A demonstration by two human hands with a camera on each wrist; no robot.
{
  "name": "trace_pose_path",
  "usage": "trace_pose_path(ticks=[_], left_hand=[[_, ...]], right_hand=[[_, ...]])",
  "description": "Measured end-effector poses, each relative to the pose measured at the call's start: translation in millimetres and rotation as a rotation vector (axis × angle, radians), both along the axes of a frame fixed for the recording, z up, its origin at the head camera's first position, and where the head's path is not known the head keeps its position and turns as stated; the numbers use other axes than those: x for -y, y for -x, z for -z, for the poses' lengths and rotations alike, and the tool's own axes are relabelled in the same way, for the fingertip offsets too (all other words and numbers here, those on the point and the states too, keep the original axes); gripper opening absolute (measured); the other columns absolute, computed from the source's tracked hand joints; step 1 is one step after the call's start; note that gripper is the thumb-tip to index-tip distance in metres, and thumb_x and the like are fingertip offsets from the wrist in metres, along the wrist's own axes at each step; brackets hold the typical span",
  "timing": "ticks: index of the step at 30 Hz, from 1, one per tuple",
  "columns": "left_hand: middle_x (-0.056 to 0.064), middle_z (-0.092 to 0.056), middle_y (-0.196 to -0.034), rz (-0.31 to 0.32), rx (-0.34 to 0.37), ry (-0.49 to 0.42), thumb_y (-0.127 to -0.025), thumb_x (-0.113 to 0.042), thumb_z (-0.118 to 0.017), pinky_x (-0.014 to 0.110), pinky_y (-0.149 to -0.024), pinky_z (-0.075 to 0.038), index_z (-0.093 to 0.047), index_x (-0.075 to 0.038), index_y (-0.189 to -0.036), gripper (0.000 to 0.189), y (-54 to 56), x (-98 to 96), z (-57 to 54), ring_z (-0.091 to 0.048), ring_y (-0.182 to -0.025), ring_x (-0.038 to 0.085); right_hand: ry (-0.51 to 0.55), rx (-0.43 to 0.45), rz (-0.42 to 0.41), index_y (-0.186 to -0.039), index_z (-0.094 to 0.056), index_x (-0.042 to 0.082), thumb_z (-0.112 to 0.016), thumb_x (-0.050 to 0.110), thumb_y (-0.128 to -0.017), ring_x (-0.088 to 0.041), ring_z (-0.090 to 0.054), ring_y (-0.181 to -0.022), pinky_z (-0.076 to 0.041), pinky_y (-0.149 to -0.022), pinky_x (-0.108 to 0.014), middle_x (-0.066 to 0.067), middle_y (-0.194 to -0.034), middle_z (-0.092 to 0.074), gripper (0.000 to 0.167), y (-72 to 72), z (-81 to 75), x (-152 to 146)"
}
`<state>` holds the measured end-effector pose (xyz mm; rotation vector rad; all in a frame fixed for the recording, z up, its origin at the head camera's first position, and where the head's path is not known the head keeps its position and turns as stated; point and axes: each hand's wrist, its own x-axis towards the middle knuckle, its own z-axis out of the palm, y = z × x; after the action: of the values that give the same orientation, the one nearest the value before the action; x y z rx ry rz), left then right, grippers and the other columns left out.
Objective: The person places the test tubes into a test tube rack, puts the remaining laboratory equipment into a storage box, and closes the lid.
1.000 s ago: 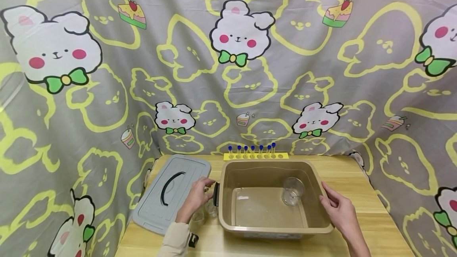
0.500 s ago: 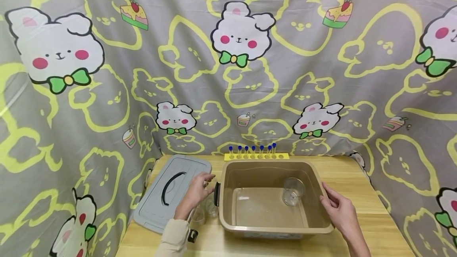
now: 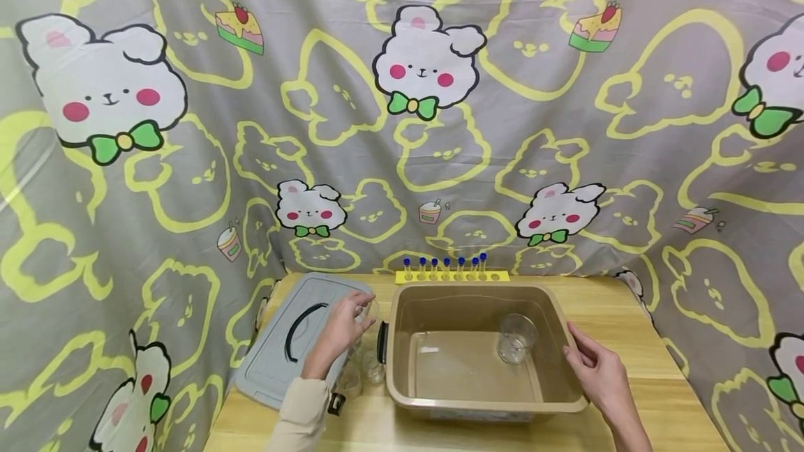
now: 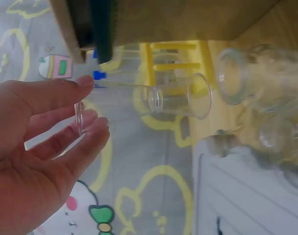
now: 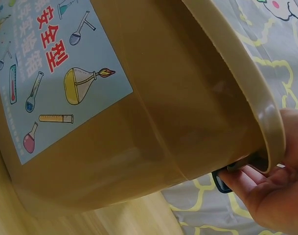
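Note:
My left hand [image 3: 342,326] pinches a clear footed glass [image 4: 124,98] near its rim, with thumb and fingers on opposite sides. The glass tapers to a narrow waist above a flared foot. It hangs beside the black handle [image 3: 382,342] on the left end of a brown plastic bin [image 3: 467,404]. My right hand [image 3: 599,372] grips the bin's right rim, its fingers curled under the edge in the right wrist view. One clear glass beaker [image 3: 516,338] sits inside the bin at the right.
Several clear glass vessels [image 3: 373,367] stand between the bin and a grey lid [image 3: 270,368] with a black handle. Behind the bin is a yellow rack [image 3: 402,276] of blue-capped test tubes [image 3: 447,269]. A patterned curtain [image 3: 440,159] borders the wooden table [image 3: 628,312].
My left hand has risen a little and shifted away from the bin's handle, and the footed glass now shows in its fingers. The right hand and bin have stayed put.

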<state>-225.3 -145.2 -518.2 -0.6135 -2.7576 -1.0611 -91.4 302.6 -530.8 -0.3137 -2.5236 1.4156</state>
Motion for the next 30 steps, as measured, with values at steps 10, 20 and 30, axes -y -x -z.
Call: trace_pose_path(ticks=[10,20,30], left_hand=[[0.019,-0.064,-0.119,-0.020,-0.043,0.039,-0.082,0.007,-0.080,0.044,-0.085,-0.060,-0.069,0.004,-0.124,0.044,5.1,-1.3,-27.1,-0.066,-0.104,0.038],[0.014,-0.064,-0.121,-0.041,-0.121,0.091,-0.085,0.001,-0.078,0.043,-0.080,-0.059,-0.069,0.001,-0.127,0.042,6.4,-8.7,-51.8,-0.066,-0.102,0.032],[0.011,-0.064,-0.119,-0.018,-0.152,0.032,-0.085,-0.002,-0.079,0.040,-0.083,-0.060,-0.070,-0.002,-0.127,0.043,6.8,-21.4,-75.0,-0.067,-0.101,0.030]], right_hand=[[0.001,0.004,0.005,-0.143,-0.056,-0.002,-0.067,0.012,-0.099,0.020,-0.052,-0.091,-0.047,-0.070,-0.003,-0.030,-0.131,-0.059,0.047,-0.2,-0.1,0],[0.017,0.017,0.002,-0.144,-0.055,-0.001,-0.067,0.012,-0.099,0.019,-0.053,-0.091,-0.049,-0.070,-0.005,-0.030,-0.131,-0.059,0.048,-0.3,-0.7,0],[0.002,0.035,-0.007,-0.145,-0.055,0.000,-0.067,0.016,-0.100,0.016,-0.053,-0.095,-0.046,-0.072,-0.002,-0.029,-0.134,-0.057,0.049,-2.2,-5.5,1]])
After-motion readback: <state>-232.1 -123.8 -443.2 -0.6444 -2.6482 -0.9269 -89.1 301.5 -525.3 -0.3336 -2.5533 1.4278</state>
